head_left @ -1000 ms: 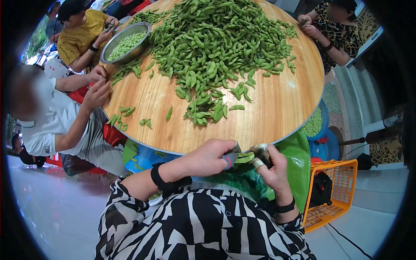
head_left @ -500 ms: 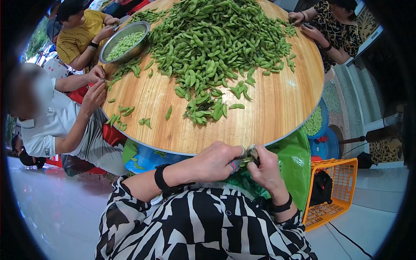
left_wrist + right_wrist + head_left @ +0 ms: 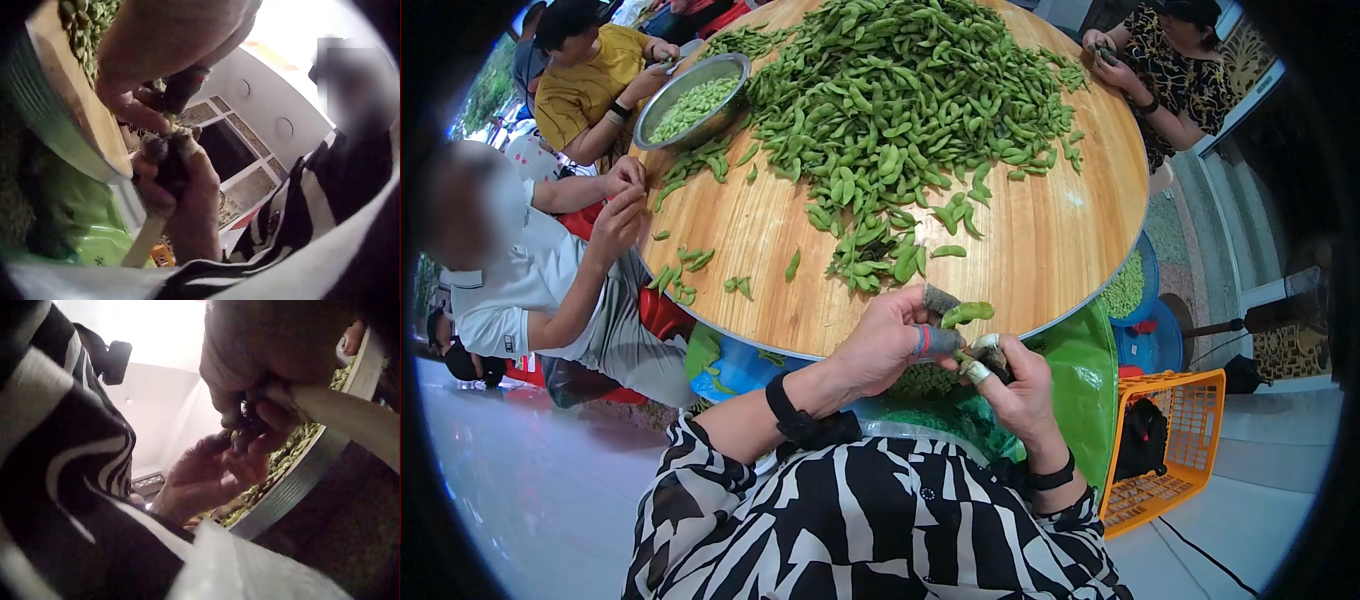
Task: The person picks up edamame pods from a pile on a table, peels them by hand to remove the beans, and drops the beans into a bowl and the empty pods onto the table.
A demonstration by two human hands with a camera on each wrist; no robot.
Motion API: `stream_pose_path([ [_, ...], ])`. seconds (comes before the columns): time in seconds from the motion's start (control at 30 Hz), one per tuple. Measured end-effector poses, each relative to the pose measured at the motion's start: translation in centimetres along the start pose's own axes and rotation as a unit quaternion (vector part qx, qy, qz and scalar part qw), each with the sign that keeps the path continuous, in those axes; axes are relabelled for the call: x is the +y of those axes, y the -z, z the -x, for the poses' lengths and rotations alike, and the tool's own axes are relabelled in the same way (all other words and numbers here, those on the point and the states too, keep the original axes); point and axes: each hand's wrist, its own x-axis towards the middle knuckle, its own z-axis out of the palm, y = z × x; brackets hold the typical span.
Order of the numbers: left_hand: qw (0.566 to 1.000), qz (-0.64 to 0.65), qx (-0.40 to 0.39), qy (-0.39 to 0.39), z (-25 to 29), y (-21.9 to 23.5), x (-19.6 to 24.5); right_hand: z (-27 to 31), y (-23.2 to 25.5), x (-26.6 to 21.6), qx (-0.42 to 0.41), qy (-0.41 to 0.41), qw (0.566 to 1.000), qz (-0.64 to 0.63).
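My left hand (image 3: 878, 343), with grey wraps on its thumb and a finger, holds a plump green edamame pod (image 3: 967, 314) that sticks out past the fingertips. My right hand (image 3: 1022, 388), its thumb and finger wrapped in white, meets it just below and pinches a small green pod (image 3: 966, 358) between the two hands. In the left wrist view the fingertips of both hands come together around a pale green bit (image 3: 170, 119). In the right wrist view the fingers largely hide what they hold. A big heap of edamame pods (image 3: 920, 110) covers the table's far part.
The round wooden table (image 3: 750, 250) has its near edge right in front of my hands. A metal bowl of shelled beans (image 3: 700, 105) stands at the left. Green plastic (image 3: 1085, 370) hangs below the edge, beside an orange crate (image 3: 1190, 440). Several people sit around the table.
Half a second ago both hands were close together, hiding the pod. Now they are slightly apart, my left hand is higher, and a pod shows above its fingertips.
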Motion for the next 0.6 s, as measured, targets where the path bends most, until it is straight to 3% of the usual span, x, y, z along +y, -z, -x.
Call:
stream_pose_path([
  [0.03,1.0,0.0,-0.001,0.001,0.1,0.0,0.1,0.0,0.1,-0.4,0.001,0.0,1.0,0.001],
  [0.1,0.98,-0.199,-0.001,-0.02,0.3,-0.1,0.3,-0.2,0.5,-1.3,0.0,-0.046,0.996,-0.079],
  [0.2,0.976,-0.219,-0.016,-0.014,0.6,-0.7,0.7,-0.4,1.1,-0.9,-0.017,-0.071,0.995,-0.071],
  [0.33,0.98,-0.198,-0.012,-0.033,0.2,-0.8,0.0,-0.6,1.0,-1.0,-0.024,-0.094,0.99,-0.104],
  [0.4,0.995,-0.085,0.026,-0.048,-0.2,-0.6,-0.1,-0.5,0.9,-1.1,-0.013,-0.112,0.983,-0.144],
  [0.47,0.996,-0.062,0.045,-0.042,-0.4,-0.5,-0.2,-0.5,0.8,-1.2,-0.002,-0.131,0.974,-0.184],
  [0.6,0.995,-0.058,0.056,-0.053,-0.7,-0.2,-0.8,-0.1,0.7,-1.2,-0.057,-0.137,0.959,-0.243],
])
